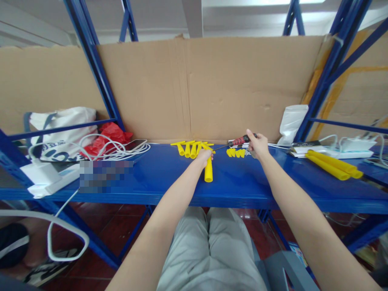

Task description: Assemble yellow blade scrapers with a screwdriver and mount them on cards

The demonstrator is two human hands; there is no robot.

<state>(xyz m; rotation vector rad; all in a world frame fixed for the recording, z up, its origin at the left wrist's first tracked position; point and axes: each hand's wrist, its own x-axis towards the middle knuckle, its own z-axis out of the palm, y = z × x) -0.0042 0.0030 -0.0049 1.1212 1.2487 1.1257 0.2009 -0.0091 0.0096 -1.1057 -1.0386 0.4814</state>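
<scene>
My left hand (pixel 206 157) is closed around the upper part of a yellow tube (pixel 208 173), whose open round end points toward me. In my right hand (pixel 257 144) is a screwdriver (pixel 238 141) with a red and black handle. Its thin shaft runs left to the top of the tube, beside my left fingers; the exact contact is too small to tell. Behind my left hand lie several yellow T-shaped tube pieces (pixel 187 150) in a row. Small yellow pieces (pixel 235 152) rest on the blue shelf (pixel 169 178) below the screwdriver.
Two loose yellow tubes (pixel 329 165) lie at the right by a white power strip (pixel 351 151). White cables (pixel 130 151), a red plastic bag (pixel 112 137) and a white cloth bag (pixel 60 133) crowd the left. A cardboard panel (pixel 227 89) stands behind the shelf.
</scene>
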